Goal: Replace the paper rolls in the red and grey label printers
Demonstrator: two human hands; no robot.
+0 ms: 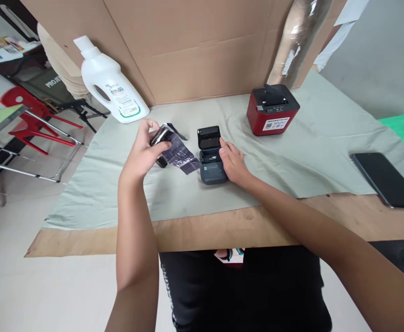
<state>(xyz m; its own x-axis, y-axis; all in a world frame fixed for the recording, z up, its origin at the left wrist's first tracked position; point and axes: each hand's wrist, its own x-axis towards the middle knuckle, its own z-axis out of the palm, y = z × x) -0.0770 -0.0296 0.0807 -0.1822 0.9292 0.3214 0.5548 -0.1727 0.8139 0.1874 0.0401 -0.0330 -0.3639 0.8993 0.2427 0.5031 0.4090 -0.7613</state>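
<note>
My left hand (143,154) is closed around a small roll (162,137) with a dark strip of label paper (181,157) trailing from it toward the right. A small dark grey printer (210,159) sits on the grey-green cloth (94,193) with its lid open and tilted back. My right hand (232,161) rests against the printer's right side, fingers curled on its body. The strip's free end lies just left of the printer.
A red and black printer (272,109) stands behind to the right. A white detergent bottle (108,83) stands at the back left against a cardboard wall (195,46). A black phone (386,179) lies at the right. The wooden table edge (222,228) runs across the front.
</note>
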